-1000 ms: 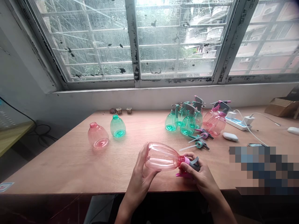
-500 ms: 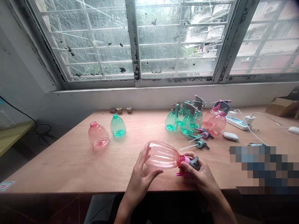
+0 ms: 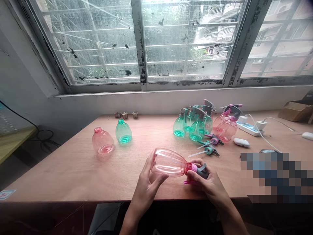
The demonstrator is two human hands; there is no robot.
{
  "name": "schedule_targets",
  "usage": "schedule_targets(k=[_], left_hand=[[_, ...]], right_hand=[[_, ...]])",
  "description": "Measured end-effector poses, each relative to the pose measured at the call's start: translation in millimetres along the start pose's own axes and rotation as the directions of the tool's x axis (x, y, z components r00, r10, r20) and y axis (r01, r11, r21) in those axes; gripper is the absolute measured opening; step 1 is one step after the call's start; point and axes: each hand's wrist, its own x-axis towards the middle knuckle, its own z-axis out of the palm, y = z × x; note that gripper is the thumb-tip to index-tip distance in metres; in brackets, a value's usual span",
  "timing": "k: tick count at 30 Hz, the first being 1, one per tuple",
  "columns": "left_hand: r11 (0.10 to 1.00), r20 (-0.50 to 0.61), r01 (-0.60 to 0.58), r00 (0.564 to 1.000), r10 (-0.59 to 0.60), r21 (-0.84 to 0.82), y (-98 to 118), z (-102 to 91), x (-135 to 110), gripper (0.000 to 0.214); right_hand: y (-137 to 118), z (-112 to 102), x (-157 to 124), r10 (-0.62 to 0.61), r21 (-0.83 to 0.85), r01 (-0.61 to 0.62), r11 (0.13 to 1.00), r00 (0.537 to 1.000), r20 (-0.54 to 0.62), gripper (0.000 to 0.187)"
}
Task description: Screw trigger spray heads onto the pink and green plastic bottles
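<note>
A clear pink spray bottle (image 3: 170, 162) lies on its side in the air above the front of the table, its base toward the left. My left hand (image 3: 149, 182) cups the base end, thumb below and fingers behind it. My right hand (image 3: 206, 179) is closed around the neck and the grey and pink spray head (image 3: 201, 170). Past my right hand, two loose spray heads with straw tubes lie on the table, one teal (image 3: 209, 150) and one pink (image 3: 214, 141). To the left stand a pink bottle (image 3: 103, 142) and a green bottle (image 3: 123, 132), both without heads.
Several green spray bottles (image 3: 197, 130) and pink ones (image 3: 227, 129) with heads on stand at the back right. Near them are a white case (image 3: 241, 143), a power strip (image 3: 249, 129) with cables and a cardboard box (image 3: 294, 111). Three small cubes sit near the back edge, including one (image 3: 135, 115).
Both hands keep their hold on the pink spray bottle, which has shifted very slightly to the left. Everything else stays where it was.
</note>
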Motion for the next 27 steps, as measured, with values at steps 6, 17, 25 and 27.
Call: schedule_targets(k=[6, 17, 25, 27], left_hand=[[0.992, -0.007, -0.104, 0.994, 0.105, 0.066, -4.8, -0.8, -0.2, 0.074], [0.998, 0.015, -0.070, 0.997, 0.070, 0.003, -2.9, -2.7, -3.2, 0.087], [0.997, -0.064, -0.083, 0.994, 0.083, 0.012, -1.6, -0.4, -1.6, 0.071], [0.993, -0.058, -0.097, 0.993, 0.101, 0.068, -1.7, -0.6, -1.4, 0.070]], right_hand=[[0.7, -1.1, 0.1, 0.048, 0.060, -0.046, 0.997, 0.999, -0.022, 0.051], [4.2, -3.2, 1.6, 0.024, 0.059, -0.024, 0.998, 1.000, 0.000, 0.052], [0.7, -0.9, 0.6, 0.006, 0.006, -0.006, 1.000, 1.000, -0.001, 0.051], [0.9, -1.2, 1.1, 0.018, 0.035, -0.018, 0.999, 1.000, -0.011, 0.051]])
